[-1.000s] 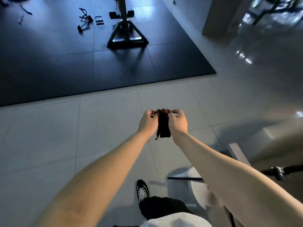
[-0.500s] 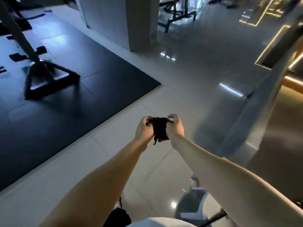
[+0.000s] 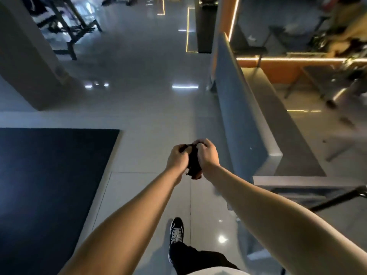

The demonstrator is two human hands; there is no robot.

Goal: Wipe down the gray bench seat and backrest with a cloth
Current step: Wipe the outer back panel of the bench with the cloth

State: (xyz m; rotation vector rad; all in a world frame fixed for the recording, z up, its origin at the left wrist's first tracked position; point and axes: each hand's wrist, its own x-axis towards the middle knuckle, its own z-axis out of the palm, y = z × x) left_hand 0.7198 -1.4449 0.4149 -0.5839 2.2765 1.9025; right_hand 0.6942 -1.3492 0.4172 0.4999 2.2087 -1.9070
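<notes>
A small dark cloth (image 3: 193, 165) hangs bunched between my two hands, held out in front of me over the tiled floor. My left hand (image 3: 177, 158) grips its left side and my right hand (image 3: 207, 156) grips its right side, fingers curled over the top. The gray bench (image 3: 238, 108) runs away from me just right of my hands, its tall gray backrest facing the aisle. Its seat (image 3: 282, 120) lies on the far side of the backrest, further right.
A black floor mat (image 3: 49, 185) covers the floor at the left. A square pillar (image 3: 25, 56) stands at the back left with gym frames (image 3: 69, 22) behind it. A dark metal bar (image 3: 337, 199) crosses at the right. My shoe (image 3: 176, 231) is on the tiles below.
The view has swung right: the mat and the black stand slid off to the left and the gray bench came into sight. Both hands kept hold of the cloth, bunching it tighter.
</notes>
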